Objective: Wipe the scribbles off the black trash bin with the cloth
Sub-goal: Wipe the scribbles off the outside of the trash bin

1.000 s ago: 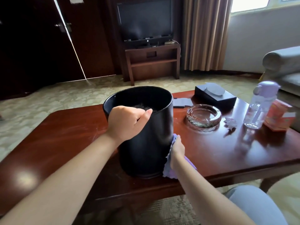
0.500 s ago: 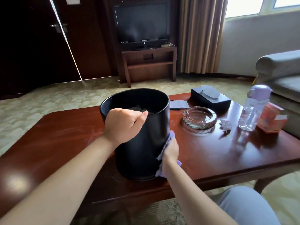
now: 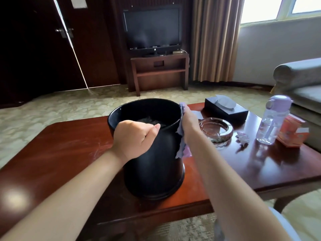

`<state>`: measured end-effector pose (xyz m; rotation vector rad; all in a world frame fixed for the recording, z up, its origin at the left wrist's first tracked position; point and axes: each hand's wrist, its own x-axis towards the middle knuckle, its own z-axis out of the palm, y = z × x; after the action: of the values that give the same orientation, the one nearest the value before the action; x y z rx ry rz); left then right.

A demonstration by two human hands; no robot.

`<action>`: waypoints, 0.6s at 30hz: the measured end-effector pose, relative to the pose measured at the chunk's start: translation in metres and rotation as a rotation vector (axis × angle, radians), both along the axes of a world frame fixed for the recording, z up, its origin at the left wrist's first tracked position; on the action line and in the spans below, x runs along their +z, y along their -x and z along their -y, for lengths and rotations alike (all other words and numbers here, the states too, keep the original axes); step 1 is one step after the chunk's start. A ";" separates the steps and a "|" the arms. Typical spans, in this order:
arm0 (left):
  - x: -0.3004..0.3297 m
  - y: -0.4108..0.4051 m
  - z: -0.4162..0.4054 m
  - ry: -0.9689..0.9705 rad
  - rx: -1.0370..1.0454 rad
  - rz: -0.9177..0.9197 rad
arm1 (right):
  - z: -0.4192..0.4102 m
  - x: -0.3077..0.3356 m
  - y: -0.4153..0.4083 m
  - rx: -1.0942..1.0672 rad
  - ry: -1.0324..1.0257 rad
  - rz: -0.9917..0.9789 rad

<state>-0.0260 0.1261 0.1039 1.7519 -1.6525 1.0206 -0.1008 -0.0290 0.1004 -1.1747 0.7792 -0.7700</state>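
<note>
Two hands engaged on the black trash bin [image 3: 152,164], stood upright on the wooden table [image 3: 57,150], near rim gripped by left hand [image 3: 133,138], lilac cloth [image 3: 182,145] pressed against its right side by right hand [image 3: 189,124], fingers wrapped in cloth.

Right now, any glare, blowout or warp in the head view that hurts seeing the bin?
Head view: window blown out; glare patch on table; wide-angle bends the edges; trash bin wall is dark, no scribbles discernible; cloth and both hands are sharp.
</note>
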 end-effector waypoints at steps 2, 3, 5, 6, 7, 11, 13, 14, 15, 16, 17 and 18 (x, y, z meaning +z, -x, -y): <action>0.001 0.000 0.000 -0.012 0.002 -0.002 | 0.006 0.003 -0.001 0.037 -0.121 0.054; 0.001 0.000 0.000 -0.015 0.003 -0.002 | 0.003 -0.001 -0.005 0.033 -0.153 0.107; 0.001 -0.001 0.000 -0.018 0.003 0.004 | -0.022 -0.017 -0.004 -0.102 -0.031 0.154; 0.000 -0.002 0.000 -0.020 0.004 0.007 | -0.046 -0.025 0.000 -0.225 0.092 0.161; 0.000 -0.002 0.000 -0.025 0.009 0.008 | -0.069 -0.037 0.003 -0.323 0.221 0.157; -0.001 -0.002 -0.001 -0.036 0.021 -0.001 | -0.117 -0.043 0.008 -0.412 0.404 0.066; -0.001 -0.002 -0.001 -0.029 0.017 0.004 | -0.089 -0.033 0.001 -0.396 0.356 0.044; -0.001 -0.002 -0.001 -0.021 0.010 0.006 | -0.069 -0.024 -0.002 -0.360 0.303 0.071; -0.001 -0.002 -0.001 -0.015 0.001 0.003 | -0.049 -0.013 -0.003 -0.299 0.242 0.081; -0.001 -0.002 -0.001 -0.016 -0.005 -0.005 | -0.033 -0.002 -0.003 -0.215 0.184 0.065; 0.000 -0.001 -0.001 -0.022 -0.007 -0.013 | -0.022 0.008 -0.002 -0.146 0.124 0.036; 0.000 -0.001 -0.001 -0.026 -0.006 -0.016 | -0.013 0.013 -0.001 -0.082 0.064 0.035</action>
<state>-0.0252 0.1267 0.1039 1.7662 -1.6673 0.9847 -0.0994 -0.0156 0.1137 -1.1890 0.7822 -0.8872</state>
